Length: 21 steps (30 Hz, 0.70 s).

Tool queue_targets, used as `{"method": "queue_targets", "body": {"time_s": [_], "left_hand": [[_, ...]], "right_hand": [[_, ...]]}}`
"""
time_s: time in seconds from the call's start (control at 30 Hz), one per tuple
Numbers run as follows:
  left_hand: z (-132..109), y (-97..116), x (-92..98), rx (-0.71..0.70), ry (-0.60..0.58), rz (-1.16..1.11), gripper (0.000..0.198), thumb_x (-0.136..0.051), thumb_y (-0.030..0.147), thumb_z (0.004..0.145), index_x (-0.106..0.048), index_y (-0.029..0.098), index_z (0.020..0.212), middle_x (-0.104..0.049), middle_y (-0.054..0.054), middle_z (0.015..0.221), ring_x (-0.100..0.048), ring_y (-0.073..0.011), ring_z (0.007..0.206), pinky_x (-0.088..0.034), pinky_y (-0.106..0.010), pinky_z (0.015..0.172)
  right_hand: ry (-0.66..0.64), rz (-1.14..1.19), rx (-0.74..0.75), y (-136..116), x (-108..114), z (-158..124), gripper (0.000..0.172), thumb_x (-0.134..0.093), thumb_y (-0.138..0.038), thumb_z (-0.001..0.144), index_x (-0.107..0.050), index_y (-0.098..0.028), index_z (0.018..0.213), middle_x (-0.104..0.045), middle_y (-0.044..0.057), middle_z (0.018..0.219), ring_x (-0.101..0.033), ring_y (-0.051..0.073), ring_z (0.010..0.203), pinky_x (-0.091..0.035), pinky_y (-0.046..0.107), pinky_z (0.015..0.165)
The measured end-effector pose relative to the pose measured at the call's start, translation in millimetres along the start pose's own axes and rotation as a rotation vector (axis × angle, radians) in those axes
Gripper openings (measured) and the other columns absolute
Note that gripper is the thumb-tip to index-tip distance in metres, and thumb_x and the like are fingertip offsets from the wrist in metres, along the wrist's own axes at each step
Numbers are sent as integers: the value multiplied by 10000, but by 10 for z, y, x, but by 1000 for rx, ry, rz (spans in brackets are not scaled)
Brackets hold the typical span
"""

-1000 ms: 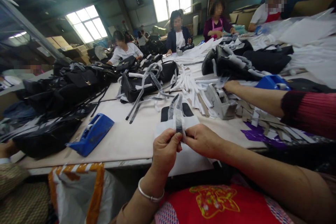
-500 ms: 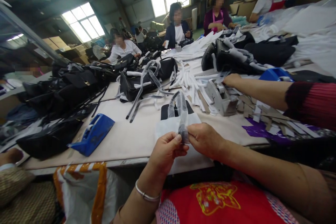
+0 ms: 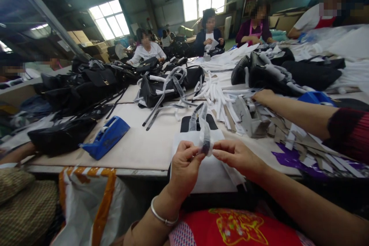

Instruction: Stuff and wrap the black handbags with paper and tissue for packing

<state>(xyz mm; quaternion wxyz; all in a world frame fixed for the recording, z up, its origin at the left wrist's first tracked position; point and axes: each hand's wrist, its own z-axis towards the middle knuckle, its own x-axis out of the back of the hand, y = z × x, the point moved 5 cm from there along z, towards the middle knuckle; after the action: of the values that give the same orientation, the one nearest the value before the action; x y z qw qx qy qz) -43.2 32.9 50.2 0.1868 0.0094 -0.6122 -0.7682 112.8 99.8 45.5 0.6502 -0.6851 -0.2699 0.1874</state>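
A black bag (image 3: 213, 123) lies in front of me, with a white sheet (image 3: 198, 178) over its near side. Its strap-like handle (image 3: 205, 132) stands up in a loop, wrapped in clear plastic film. My left hand (image 3: 186, 163) pinches the near end of the handle between thumb and fingers. At the other side of that end, my right hand (image 3: 240, 157) has its fingertips closed at the edge of the film. The fingertips partly cover the film's edge.
A blue tape dispenser (image 3: 106, 138) sits to the left, a grey one (image 3: 249, 117) to the right by a co-worker's arm (image 3: 300, 117). Black bags (image 3: 167, 88) and white strips (image 3: 216, 100) lie beyond. A white sack (image 3: 83, 200) hangs below the table edge.
The view has shifted, so the scene sits further right and the background lower. My right hand's fingers have loosened from a tight grip on the handle to a lighter fingertip hold.
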Motion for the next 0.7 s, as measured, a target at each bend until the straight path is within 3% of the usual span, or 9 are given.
{"method": "queue_targets", "body": {"time_s": [0.07, 0.13, 0.2, 0.27, 0.33, 0.4, 0.5, 0.6, 0.7], "left_hand": [[-44, 48, -39, -141, -28, 66, 115, -672, 198, 861, -783, 220, 884, -472, -9, 786, -494, -132, 758, -424, -241, 667], [-83, 72, -73, -249, -67, 103, 159, -631, 177, 891, -776, 215, 944, -463, -9, 771, -484, -128, 739, -421, -243, 663], [-96, 77, -67, -293, -87, 108, 180, -599, 160, 906, -763, 196, 971, -484, -16, 771, -493, -130, 739, -422, -251, 673], [-78, 57, -35, -236, -114, 80, 131, -620, 182, 891, -749, 172, 906, -506, -20, 764, -502, -135, 741, -413, -261, 680], [-51, -13, -27, -44, -199, -42, 154, -666, 269, 863, -700, 146, 776, -482, -2, 706, -471, -121, 675, -379, -256, 627], [-59, -119, -73, 235, -290, -273, 329, -667, 424, 847, -610, 143, 685, -398, 38, 615, -366, -89, 557, -300, -241, 530], [-93, -245, -170, 504, -245, -487, 447, -671, 562, 799, -536, 159, 660, -305, 80, 547, -239, -65, 490, -193, -229, 471], [-82, -284, -209, 479, -84, -398, 423, -733, 509, 758, -525, 166, 626, -322, 78, 541, -274, -71, 508, -215, -223, 478], [-50, -208, -185, 338, -25, -288, 362, -695, 412, 812, -539, 168, 594, -366, 57, 565, -348, -93, 556, -299, -225, 522]], "right_hand": [[-103, 243, -174, 77, -61, -17, 413, -712, -542, 772, -571, -160, 702, -374, -75, 519, -281, 58, 458, -197, 213, 433], [-101, 451, -297, 148, -114, -25, 447, -773, -541, 712, -527, -170, 683, -305, -102, 510, -182, 39, 443, -113, 208, 414], [-65, 569, -335, 187, -156, -17, 433, -818, -496, 671, -536, -170, 709, -307, -106, 528, -157, 38, 453, -97, 206, 413], [-22, 530, -297, 188, -169, -6, 414, -811, -490, 675, -549, -171, 696, -311, -102, 519, -171, 45, 455, -124, 210, 414], [18, 298, -177, 139, -153, 2, 381, -763, -490, 733, -575, -167, 659, -364, -75, 510, -261, 66, 469, -210, 223, 438], [50, -80, 19, 47, -152, -5, 350, -696, -446, 813, -604, -162, 630, -469, -27, 556, -393, 105, 541, -312, 250, 514], [79, -600, 312, -33, -247, -47, 289, -569, -321, 919, -646, -158, 693, -572, 32, 677, -493, 147, 648, -373, 278, 617], [119, -905, 481, -9, -344, -84, 292, -446, -190, 954, -640, -153, 738, -583, 66, 707, -501, 155, 636, -371, 286, 612], [92, -965, 557, -33, -351, -113, 299, -404, -147, 955, -647, -146, 781, -592, 86, 736, -507, 170, 655, -383, 297, 626]]}}
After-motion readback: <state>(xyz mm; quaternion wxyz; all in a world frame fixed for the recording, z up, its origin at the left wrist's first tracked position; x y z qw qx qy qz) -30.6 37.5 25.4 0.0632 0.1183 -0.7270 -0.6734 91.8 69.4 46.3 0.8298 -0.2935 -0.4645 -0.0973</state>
